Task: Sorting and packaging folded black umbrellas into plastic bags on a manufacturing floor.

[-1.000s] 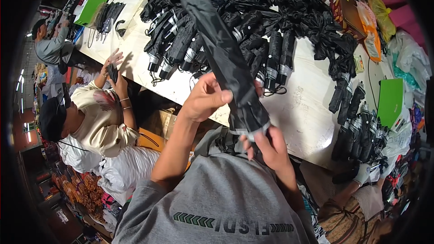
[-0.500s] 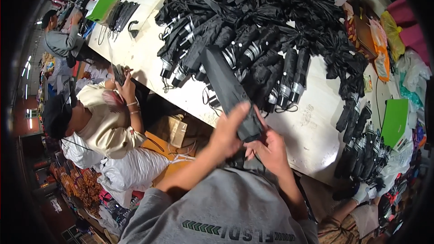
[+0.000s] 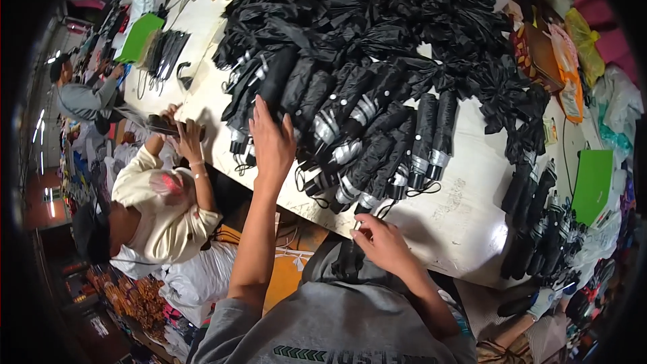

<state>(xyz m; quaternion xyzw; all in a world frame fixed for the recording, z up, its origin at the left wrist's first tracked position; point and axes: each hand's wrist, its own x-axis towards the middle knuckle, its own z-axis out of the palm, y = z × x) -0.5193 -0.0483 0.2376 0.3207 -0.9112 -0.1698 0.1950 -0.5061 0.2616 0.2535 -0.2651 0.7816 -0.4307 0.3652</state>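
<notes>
Folded umbrellas: a row of black folded umbrellas [image 3: 350,128] is laid side by side on the white tabletop [image 3: 465,216], handle ends and wrist loops turned toward the person; a heap of loose black umbrellas [image 3: 404,13] is piled behind the row.
Position relative to the hands: the left end of the row is covered by the left hand [image 3: 271,140]; the near ends of the middle umbrellas are just beyond the right hand [image 3: 383,243], which is placed at the tabletop's near edge.
Left arm: stretched forward and upward from the lower edge, nearly straight, bare below a grey sleeve.
Left hand: laid palm down with the fingers spread and extended over one sleeved umbrella [image 3: 276,81]; it is pressed on it rather than closed around it.
Right arm: bent, kept close to the body.
Right hand: loosely curled, fingertips brought together near a black loop at the tabletop's edge; whether anything is pinched cannot be told.
Hands together: set well apart, left far forward, right near the body.
Second stack: more folded umbrellas [image 3: 532,222] are stacked at the right of the tabletop, beside a green sheet [image 3: 593,182].
Far left of the tabletop: a green pad [image 3: 141,35] and a bundle of dark rods [image 3: 165,54] are seen.
Co-worker: a person in a cream top [image 3: 158,212] is seated at the left, both hands raised to the tabletop's edge on a dark object.
</notes>
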